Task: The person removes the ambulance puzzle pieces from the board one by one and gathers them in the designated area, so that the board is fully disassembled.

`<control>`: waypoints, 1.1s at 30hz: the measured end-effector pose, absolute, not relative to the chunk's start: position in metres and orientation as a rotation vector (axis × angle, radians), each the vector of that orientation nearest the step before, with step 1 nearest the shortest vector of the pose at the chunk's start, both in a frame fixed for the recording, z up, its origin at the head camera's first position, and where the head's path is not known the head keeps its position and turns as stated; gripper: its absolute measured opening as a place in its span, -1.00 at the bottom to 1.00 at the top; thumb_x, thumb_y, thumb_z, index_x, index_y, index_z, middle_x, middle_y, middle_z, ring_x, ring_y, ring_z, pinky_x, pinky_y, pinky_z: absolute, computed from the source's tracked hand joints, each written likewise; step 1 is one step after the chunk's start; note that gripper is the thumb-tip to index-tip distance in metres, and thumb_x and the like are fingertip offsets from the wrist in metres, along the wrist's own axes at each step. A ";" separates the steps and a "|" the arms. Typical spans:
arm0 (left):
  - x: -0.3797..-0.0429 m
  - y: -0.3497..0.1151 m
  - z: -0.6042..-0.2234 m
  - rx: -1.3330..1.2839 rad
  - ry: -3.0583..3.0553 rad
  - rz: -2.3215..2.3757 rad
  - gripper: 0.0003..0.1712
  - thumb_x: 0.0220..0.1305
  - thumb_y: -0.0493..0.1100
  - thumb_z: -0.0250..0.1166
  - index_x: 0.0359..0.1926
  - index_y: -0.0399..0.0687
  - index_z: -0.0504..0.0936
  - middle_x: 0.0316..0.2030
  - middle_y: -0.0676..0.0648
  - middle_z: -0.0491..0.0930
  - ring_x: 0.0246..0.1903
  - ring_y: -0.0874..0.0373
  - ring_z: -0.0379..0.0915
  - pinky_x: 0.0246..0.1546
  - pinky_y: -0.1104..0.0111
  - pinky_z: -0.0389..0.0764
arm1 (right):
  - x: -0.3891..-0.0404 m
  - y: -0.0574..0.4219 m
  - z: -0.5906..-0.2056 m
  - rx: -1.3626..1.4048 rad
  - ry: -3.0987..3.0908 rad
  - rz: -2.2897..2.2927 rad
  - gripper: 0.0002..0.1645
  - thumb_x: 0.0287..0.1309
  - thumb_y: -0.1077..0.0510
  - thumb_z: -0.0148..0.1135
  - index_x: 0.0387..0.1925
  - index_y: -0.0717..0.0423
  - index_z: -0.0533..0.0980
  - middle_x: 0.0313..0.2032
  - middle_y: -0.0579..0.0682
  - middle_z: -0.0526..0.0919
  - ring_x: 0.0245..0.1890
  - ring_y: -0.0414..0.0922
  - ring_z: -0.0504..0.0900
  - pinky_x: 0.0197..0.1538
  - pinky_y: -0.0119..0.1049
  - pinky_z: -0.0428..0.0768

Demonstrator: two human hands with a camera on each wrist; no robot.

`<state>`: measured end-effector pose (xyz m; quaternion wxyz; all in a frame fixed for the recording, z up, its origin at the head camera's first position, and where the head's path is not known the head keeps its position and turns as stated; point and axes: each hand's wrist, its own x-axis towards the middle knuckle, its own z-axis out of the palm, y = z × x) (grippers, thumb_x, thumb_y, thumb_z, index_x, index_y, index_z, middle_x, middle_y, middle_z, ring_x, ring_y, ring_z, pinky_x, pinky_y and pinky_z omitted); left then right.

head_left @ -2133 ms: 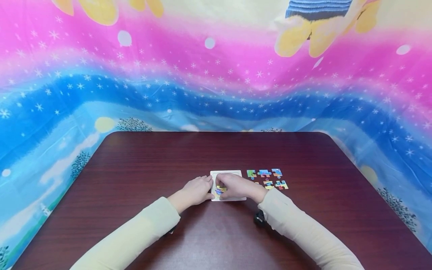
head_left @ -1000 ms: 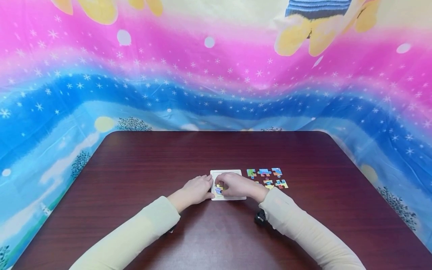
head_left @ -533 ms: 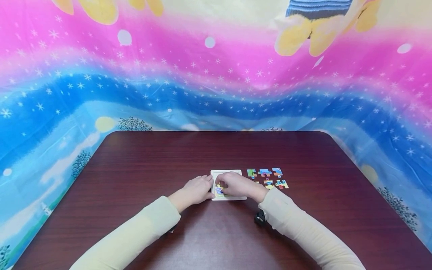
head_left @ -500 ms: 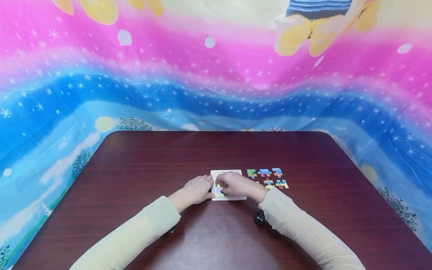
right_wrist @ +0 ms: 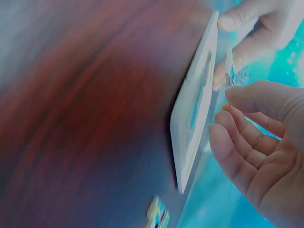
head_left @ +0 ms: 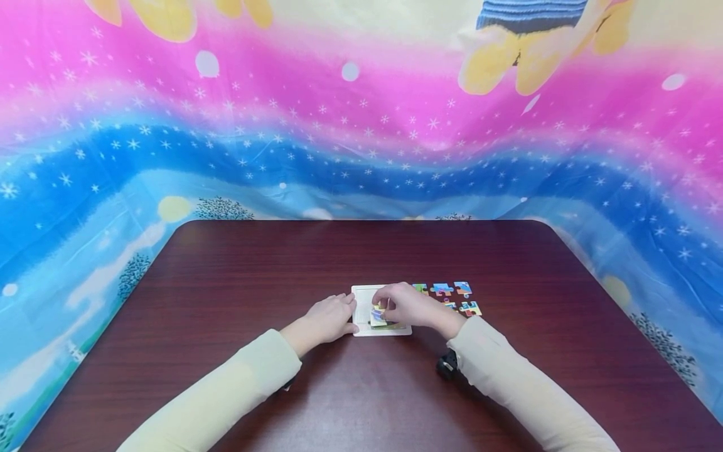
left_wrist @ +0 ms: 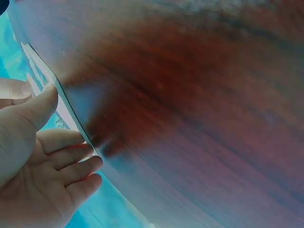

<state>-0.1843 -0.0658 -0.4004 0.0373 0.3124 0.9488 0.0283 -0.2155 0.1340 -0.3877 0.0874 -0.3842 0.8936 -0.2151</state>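
A white puzzle tray [head_left: 363, 301] lies flat on the table, its raised border showing. My left hand [head_left: 327, 320] rests against the tray's left edge; in the left wrist view its fingers [left_wrist: 78, 173] are extended along that edge. Above the tray my right hand [head_left: 415, 306] pinches a yellow and purple jigsaw piece [head_left: 377, 316] between thumb and fingers. The right wrist view shows this piece edge-on, tilted and apart from the tray. A greenish strip of picture [head_left: 393, 326] shows inside the tray's near side, partly hidden by the piece and the hand.
Several loose jigsaw pieces [head_left: 442, 289] lie in two rows right of the tray, some partly behind my right hand. The dark wooden table [head_left: 254, 263] extends on all sides. A colourful cloth [head_left: 361, 138] hangs behind it.
My right hand has moved to the right and lifted the jigsaw piece from the tray's left part, tilting it. The left hand and the tray have stayed put.
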 end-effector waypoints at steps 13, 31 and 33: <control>-0.184 -0.065 -0.401 0.932 2.909 0.053 -0.39 0.17 0.05 0.25 0.08 -0.32 0.45 0.18 -0.24 0.36 0.17 -0.09 0.27 0.19 0.21 0.28 | -0.212 0.186 -0.383 -1.075 2.728 -0.605 -0.75 -0.01 0.37 0.26 -0.23 0.13 0.57 -0.49 -0.23 0.49 -0.51 -0.27 0.40 -0.45 -0.41 0.46; -0.185 -0.065 -0.401 0.939 2.911 0.064 -0.43 0.17 0.04 0.26 0.04 -0.30 0.47 0.17 -0.24 0.36 0.16 -0.10 0.28 0.18 0.19 0.29 | -0.192 0.229 -0.391 -1.004 2.679 -0.553 -0.72 -0.03 0.39 0.26 -0.22 0.10 0.56 -0.50 -0.22 0.45 -0.54 -0.27 0.35 -0.50 -0.41 0.42; -0.184 -0.065 -0.400 0.936 2.911 0.069 -0.44 0.17 0.04 0.26 0.04 -0.30 0.48 0.17 -0.24 0.36 0.16 -0.10 0.28 0.18 0.19 0.29 | -0.191 0.230 -0.392 -0.989 2.676 -0.546 -0.73 -0.02 0.37 0.27 -0.23 0.10 0.56 -0.51 -0.22 0.44 -0.54 -0.27 0.35 -0.50 -0.41 0.42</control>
